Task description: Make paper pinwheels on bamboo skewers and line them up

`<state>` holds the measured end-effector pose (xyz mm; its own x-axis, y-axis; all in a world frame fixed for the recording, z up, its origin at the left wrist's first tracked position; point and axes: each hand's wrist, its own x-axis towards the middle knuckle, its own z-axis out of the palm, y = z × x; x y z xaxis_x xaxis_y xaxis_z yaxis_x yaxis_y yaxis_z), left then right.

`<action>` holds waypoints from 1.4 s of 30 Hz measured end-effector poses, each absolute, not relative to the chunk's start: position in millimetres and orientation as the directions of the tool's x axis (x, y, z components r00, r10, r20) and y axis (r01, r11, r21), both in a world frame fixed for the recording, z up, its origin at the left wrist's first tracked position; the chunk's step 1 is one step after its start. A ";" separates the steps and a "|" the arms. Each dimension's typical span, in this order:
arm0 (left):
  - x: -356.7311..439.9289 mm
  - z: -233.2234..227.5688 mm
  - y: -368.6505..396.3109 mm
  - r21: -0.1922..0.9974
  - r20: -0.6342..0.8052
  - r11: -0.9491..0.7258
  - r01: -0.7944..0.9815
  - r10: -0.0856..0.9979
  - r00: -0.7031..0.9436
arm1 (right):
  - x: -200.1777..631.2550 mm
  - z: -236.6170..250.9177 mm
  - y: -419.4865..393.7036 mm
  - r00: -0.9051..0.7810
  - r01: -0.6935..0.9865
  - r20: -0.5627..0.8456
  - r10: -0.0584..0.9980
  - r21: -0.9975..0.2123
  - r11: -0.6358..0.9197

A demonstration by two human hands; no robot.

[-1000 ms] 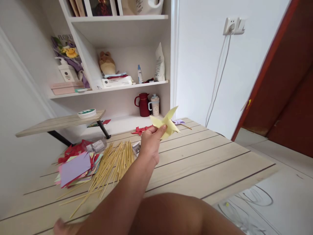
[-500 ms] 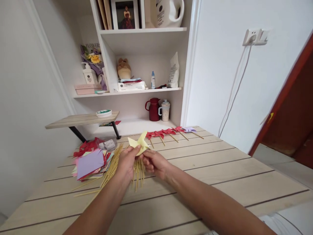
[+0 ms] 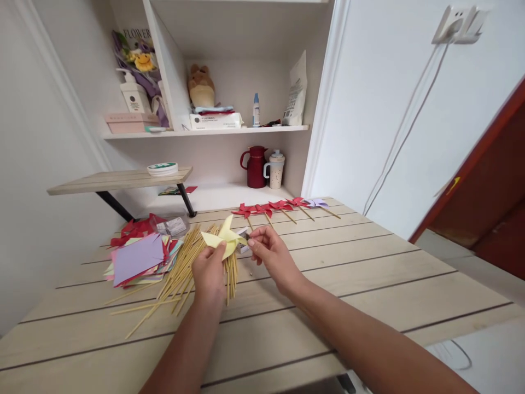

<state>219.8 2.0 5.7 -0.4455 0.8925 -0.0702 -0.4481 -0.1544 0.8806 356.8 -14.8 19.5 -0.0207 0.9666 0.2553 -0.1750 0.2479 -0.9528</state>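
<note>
the left hand (image 3: 210, 269) is closed on a yellow paper pinwheel (image 3: 223, 241), fingers pinching its lower folds so the blades fan out above the knuckles. the right hand (image 3: 270, 256) has come in from the side since a second ago, when it was nowhere near and the left alone held the pinwheel up high and far over the table; now the pinwheel sits low and close, over the heap of wooden sticks (image 3: 186, 268). the right fingertips are pinched together at the pinwheel's centre, on something too small to make out. from that i'd judge the work has passed from showing or checking the paper to fixing its middle.

just left of the sticks lies a stack of coloured paper squares (image 3: 139, 260), purple on top. further back on the slatted table (image 3: 369, 273) a row of finished red pinwheels (image 3: 266, 209) lies on its sticks, a pale purple one (image 3: 315, 203) at the right end.
</note>
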 end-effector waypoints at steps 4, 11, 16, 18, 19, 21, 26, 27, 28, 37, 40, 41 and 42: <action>209.9 7.1 1.0 0.895 0.046 -0.260 -0.364 0.863 -0.502 | 354.5 18.1 -15.9 0.033 0.008 0.363 0.931 -0.932 0.362; 206.0 11.6 -2.8 0.891 0.079 -0.276 -0.361 0.876 -0.475 | 363.2 19.7 -10.8 0.016 0.158 0.403 0.915 -0.905 0.396; 212.7 13.0 -3.9 0.909 0.120 -0.279 -0.310 0.886 -0.447 | 360.5 20.4 -13.7 -0.090 0.137 0.352 0.932 -0.922 0.362; 215.3 13.3 -5.3 0.915 0.122 -0.270 -0.300 0.894 -0.432 | 358.6 19.1 -13.8 -0.103 0.133 0.320 0.942 -0.934 0.332; 216.2 13.4 -6.0 0.917 0.123 -0.267 -0.295 0.895 -0.429 | 358.1 18.4 -13.6 -0.105 0.131 0.310 0.945 -0.938 0.322; 217.0 13.2 -6.9 0.920 0.118 -0.260 -0.295 0.898 -0.424 | 357.7 17.3 -13.1 -0.108 0.121 0.298 0.948 -0.943 0.310; 214.7 11.0 -6.2 0.907 0.070 -0.232 -0.353 0.907 -0.416 | 356.7 15.9 -15.1 -0.156 0.137 0.338 0.928 -0.923 0.359; 214.2 10.5 -6.0 0.904 0.066 -0.232 -0.360 0.906 -0.418 | 355.9 15.6 -16.1 -0.170 0.155 0.363 0.916 -0.908 0.389; 213.7 10.0 -5.8 0.902 0.065 -0.234 -0.364 0.905 -0.421 | 355.2 15.4 -17.1 -0.181 0.165 0.386 0.905 -0.895 0.415; 210.5 10.1 -6.9 0.913 0.062 -0.197 -0.359 0.933 -0.354 | 371.3 28.7 -15.6 0.075 0.105 0.528 0.846 -0.848 0.520; 213.7 14.1 -10.7 0.927 0.090 -0.177 -0.332 0.961 -0.261 | 381.9 35.4 -10.8 0.073 0.117 0.461 0.884 -0.885 0.451; 215.2 15.6 -12.4 0.931 0.097 -0.171 -0.323 0.968 -0.233 | 384.9 36.9 -9.3 0.053 0.089 0.411 0.910 -0.910 0.405; 216.8 16.9 -14.1 0.935 0.103 -0.165 -0.315 0.973 -0.206 | 387.4 38.1 -8.0 0.024 0.048 0.355 0.934 -0.934 0.354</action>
